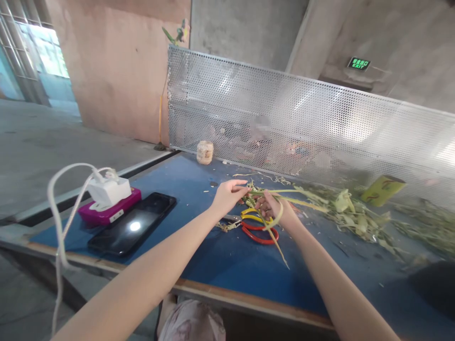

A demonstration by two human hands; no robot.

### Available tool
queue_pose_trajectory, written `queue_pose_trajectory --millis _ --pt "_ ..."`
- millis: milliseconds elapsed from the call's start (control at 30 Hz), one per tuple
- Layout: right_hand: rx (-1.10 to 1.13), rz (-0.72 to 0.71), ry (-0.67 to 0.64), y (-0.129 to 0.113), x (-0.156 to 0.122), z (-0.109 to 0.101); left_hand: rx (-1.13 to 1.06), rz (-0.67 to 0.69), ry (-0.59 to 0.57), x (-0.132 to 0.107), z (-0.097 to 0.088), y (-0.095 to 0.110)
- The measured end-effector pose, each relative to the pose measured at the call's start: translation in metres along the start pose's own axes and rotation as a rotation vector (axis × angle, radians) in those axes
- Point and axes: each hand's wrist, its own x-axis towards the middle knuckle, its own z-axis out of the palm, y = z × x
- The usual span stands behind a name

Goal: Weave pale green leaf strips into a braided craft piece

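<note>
Over the blue table, my left hand pinches the left end of some long green-yellow plant strips between thumb and fingers. My right hand is a short way to the right, its fingers curled on the same strips. One strip loops over the right hand, and a pointed end hangs down toward the table. Below both hands lies a pair of scissors with a red and a yellow handle loop, blades to the left, partly covered by the strips and the right hand. Small plant scraps lie around the blades.
A heap of dry leaves and a yellow-green roll are at right. A pale jar-like object stands by the perforated metal screen. At left are a black phone, a magenta power strip and a white corded charger.
</note>
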Motion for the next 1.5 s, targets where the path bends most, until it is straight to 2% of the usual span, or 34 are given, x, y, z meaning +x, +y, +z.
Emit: queue_pose_trajectory --millis 167,300,433,567,700,867,1000,1167,1333,1433,1500 --pt "-0.019 -0.098 -0.040 -0.005 -0.004 0.002 -0.033 0.024 -0.026 0.002 0.002 0.000" --pt "-0.190 -0.193 -0.005 -0.005 -0.006 0.000 -0.056 0.050 -0.060 0.002 0.003 -0.005" --pt "-0.321 -0.323 0.011 -0.006 -0.007 -0.002 -0.050 0.052 -0.031 0.001 0.002 -0.005" --pt "-0.283 -0.361 -0.008 -0.008 -0.009 -0.001 -0.156 -0.016 0.019 0.002 0.002 -0.004" --pt "-0.176 -0.242 -0.024 -0.005 -0.007 0.000 -0.271 -0.093 0.076 0.004 0.004 -0.002" --pt "0.218 0.028 -0.054 0.002 0.002 0.001 -0.403 -0.189 0.118 0.004 0.005 0.000" --pt "0.461 0.132 -0.036 0.002 0.005 -0.002 -0.487 -0.219 0.149 0.005 0.005 0.000" --pt "0.612 0.202 -0.132 -0.003 0.000 -0.002 -0.537 -0.221 0.172 0.007 0.004 -0.003" --pt "0.699 0.230 -0.044 -0.007 0.000 -0.002 -0.562 -0.242 0.180 0.004 0.006 -0.001" --pt "0.653 0.396 -0.004 -0.003 0.002 -0.008 -0.558 -0.253 0.201 0.004 0.007 0.001" --pt "0.593 0.534 -0.093 0.000 0.003 -0.011 -0.548 -0.262 0.217 0.003 0.007 0.002"
